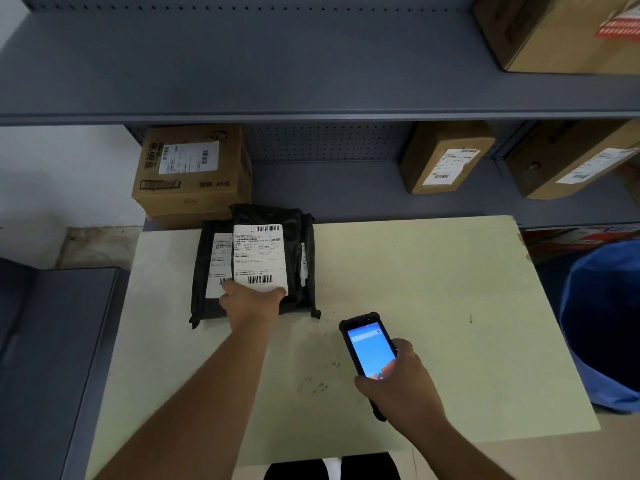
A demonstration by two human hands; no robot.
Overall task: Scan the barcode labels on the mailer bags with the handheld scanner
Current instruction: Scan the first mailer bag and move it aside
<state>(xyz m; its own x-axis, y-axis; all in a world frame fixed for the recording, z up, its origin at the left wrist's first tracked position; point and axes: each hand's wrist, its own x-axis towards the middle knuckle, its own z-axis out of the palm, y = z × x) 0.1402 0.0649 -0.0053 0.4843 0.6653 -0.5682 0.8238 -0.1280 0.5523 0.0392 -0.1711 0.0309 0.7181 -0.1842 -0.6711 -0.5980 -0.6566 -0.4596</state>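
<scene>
A stack of black mailer bags lies at the far left of the pale table. The top bag carries a white barcode label; a second label shows on the bag beneath it. My left hand grips the near edge of the top bag, fingers tucked under the label's lower end. My right hand holds the handheld scanner over the table's middle, its blue screen lit and facing up, its top end aimed toward the bags.
Grey metal shelves stand behind the table, holding cardboard boxes with labels. A blue bin stands at the right. A grey surface lies to the left of the table.
</scene>
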